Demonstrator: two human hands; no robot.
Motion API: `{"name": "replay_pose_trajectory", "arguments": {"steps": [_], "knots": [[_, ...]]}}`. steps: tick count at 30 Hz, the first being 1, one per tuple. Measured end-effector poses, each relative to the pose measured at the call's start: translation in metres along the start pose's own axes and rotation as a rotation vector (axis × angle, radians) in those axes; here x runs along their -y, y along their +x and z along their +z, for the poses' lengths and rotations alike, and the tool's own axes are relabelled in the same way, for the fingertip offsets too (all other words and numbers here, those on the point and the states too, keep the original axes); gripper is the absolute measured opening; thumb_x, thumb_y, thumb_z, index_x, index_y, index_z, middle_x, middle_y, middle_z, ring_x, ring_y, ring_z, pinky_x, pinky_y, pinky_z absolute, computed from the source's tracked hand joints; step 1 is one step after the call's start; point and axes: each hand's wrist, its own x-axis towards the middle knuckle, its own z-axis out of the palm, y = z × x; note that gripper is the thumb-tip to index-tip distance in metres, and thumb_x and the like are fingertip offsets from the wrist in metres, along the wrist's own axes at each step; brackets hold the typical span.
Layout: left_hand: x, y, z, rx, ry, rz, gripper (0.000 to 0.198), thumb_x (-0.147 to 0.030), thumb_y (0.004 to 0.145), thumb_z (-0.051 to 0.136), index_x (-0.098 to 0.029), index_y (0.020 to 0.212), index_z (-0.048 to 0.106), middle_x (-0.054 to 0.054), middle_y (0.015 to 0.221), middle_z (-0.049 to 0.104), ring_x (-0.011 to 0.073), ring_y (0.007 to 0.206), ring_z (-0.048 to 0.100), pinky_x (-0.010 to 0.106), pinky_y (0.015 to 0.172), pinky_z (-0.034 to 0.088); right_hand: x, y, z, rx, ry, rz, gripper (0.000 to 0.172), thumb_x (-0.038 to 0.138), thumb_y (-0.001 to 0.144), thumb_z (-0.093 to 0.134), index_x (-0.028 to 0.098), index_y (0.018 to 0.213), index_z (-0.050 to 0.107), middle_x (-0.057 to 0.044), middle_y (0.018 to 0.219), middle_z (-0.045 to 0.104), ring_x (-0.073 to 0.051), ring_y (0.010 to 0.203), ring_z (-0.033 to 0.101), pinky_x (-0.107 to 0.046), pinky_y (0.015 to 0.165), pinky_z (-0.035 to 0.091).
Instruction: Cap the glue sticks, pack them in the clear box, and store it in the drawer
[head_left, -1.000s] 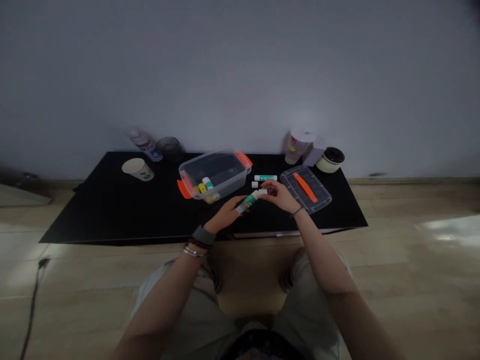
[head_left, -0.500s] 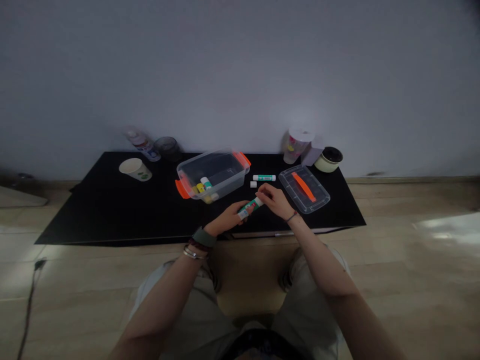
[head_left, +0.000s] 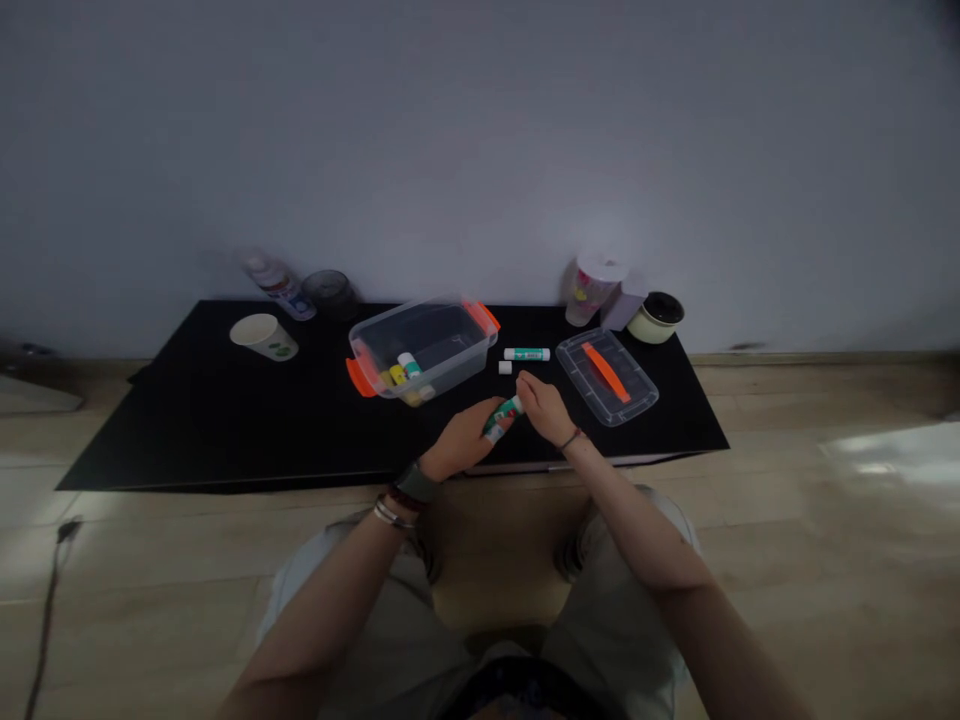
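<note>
My left hand (head_left: pixel 459 442) is wrapped round the body of a green and white glue stick (head_left: pixel 504 416), which slants up to the right above the table's front edge. At its upper white end, my right hand (head_left: pixel 544 408) has its fingers closed, so that end is partly hidden. Just beyond the hands, another glue stick (head_left: pixel 527 354) lies flat with a small white cap (head_left: pixel 505 368) in front of it. To the left stands a clear plastic box (head_left: pixel 457 372) with orange latches. Inside it lie a white-and-green stick (head_left: pixel 409 365) and a yellow one (head_left: pixel 398 375).
A clear lid (head_left: pixel 637 396) with an orange handle lies right of my hands on the black table (head_left: pixel 225 430). Along the back stand a paper cup (head_left: pixel 264 337), a spray bottle (head_left: pixel 279 286), a dark glass (head_left: pixel 330 295), a lidded plastic cup (head_left: pixel 591 292) and a cream pot (head_left: pixel 655 320).
My right hand's fingers have closed further round the white end of the glue stick. My left hand has rolled over slightly, covering more of the stick. The view has shifted a little.
</note>
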Motion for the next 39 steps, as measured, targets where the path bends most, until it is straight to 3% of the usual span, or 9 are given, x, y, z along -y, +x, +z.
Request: {"name": "replay_pose_trajectory", "arguments": {"steps": [5,9,13,17,20,25,29,34,39], "knots": [[-0.013,-0.004,0.006,-0.049,0.292,-0.012,0.035,-0.035,0.099,0.041,-0.016,0.127,0.053,0.013,0.121,0.064,0.0259,0.104,0.065,0.035,0.085,0.052,-0.003,0.001,0.006,-0.024,-0.066,0.052,0.028,0.031,0.099,0.031,0.023,0.077,0.045,0.002,0.064,0.046,-0.015,0.059,0.048,-0.026,0.062,0.03],[-0.016,-0.005,0.002,-0.014,0.32,-0.017,0.034,-0.035,0.099,0.041,-0.017,0.124,0.054,0.012,0.12,0.065,0.0249,0.1,0.066,0.033,0.08,0.051,-0.002,-0.002,0.008,-0.021,-0.073,0.079,0.03,0.03,0.099,0.03,0.023,0.073,0.042,0.001,0.065,0.047,-0.015,0.061,0.047,-0.026,0.062,0.03],[-0.011,0.0,-0.003,0.048,-0.065,0.011,0.032,-0.043,0.099,0.041,-0.018,0.111,0.056,0.009,0.101,0.067,0.0198,0.086,0.065,0.03,0.074,0.05,0.007,-0.01,-0.002,-0.053,0.018,0.052,0.036,0.04,0.1,0.03,0.023,0.07,0.04,0.002,0.061,0.044,-0.015,0.058,0.045,-0.026,0.058,0.03],[-0.01,0.003,-0.003,0.169,-0.49,-0.005,0.042,-0.053,0.099,0.033,-0.016,0.099,0.054,0.0,0.069,0.056,0.0115,0.056,0.052,0.024,0.054,0.043,0.016,-0.013,-0.019,-0.057,0.041,-0.169,0.034,0.042,0.1,0.033,0.022,0.075,0.046,0.002,0.064,0.048,-0.013,0.059,0.047,-0.024,0.06,0.033],[-0.014,0.001,0.001,0.069,-0.374,0.0,0.036,-0.047,0.098,0.041,-0.016,0.111,0.055,0.004,0.083,0.063,0.0153,0.069,0.06,0.027,0.064,0.048,0.017,-0.01,-0.022,-0.044,-0.12,-0.188,0.031,0.033,0.099,0.034,0.021,0.076,0.05,0.001,0.062,0.05,-0.013,0.057,0.046,-0.025,0.061,0.03],[-0.015,-0.001,0.005,-0.08,0.075,-0.036,0.036,-0.04,0.096,0.046,-0.021,0.126,0.053,0.011,0.124,0.062,0.0253,0.108,0.062,0.034,0.087,0.048,0.015,-0.006,-0.011,-0.046,-0.352,0.095,0.03,0.031,0.1,0.036,0.021,0.083,0.059,-0.001,0.065,0.057,-0.015,0.058,0.049,-0.028,0.058,0.023],[-0.01,0.004,0.001,0.094,-0.121,-0.089,0.033,-0.046,0.096,0.045,-0.02,0.111,0.057,0.007,0.096,0.065,0.0205,0.083,0.064,0.031,0.072,0.049,0.01,-0.008,-0.013,0.024,-0.33,0.137,0.037,0.04,0.101,0.038,0.022,0.077,0.059,-0.002,0.068,0.059,-0.015,0.06,0.051,-0.028,0.058,0.023],[-0.012,0.007,-0.008,0.323,-0.719,-0.167,0.046,-0.062,0.092,0.045,-0.017,0.089,0.052,-0.001,0.075,0.051,0.0082,0.054,0.046,0.022,0.05,0.038,0.007,-0.012,-0.028,0.067,-0.086,-0.115,0.034,0.044,0.1,0.038,0.021,0.081,0.055,0.002,0.064,0.053,-0.013,0.059,0.05,-0.024,0.059,0.029],[-0.01,0.004,0.0,0.235,-0.527,-0.125,0.046,-0.061,0.094,0.04,-0.018,0.087,0.053,-0.002,0.065,0.049,0.0101,0.054,0.047,0.022,0.052,0.038,0.011,-0.011,-0.024,0.055,-0.249,-0.038,0.026,0.031,0.099,0.038,0.021,0.083,0.057,0.001,0.064,0.052,-0.014,0.058,0.048,-0.026,0.059,0.024]]}}
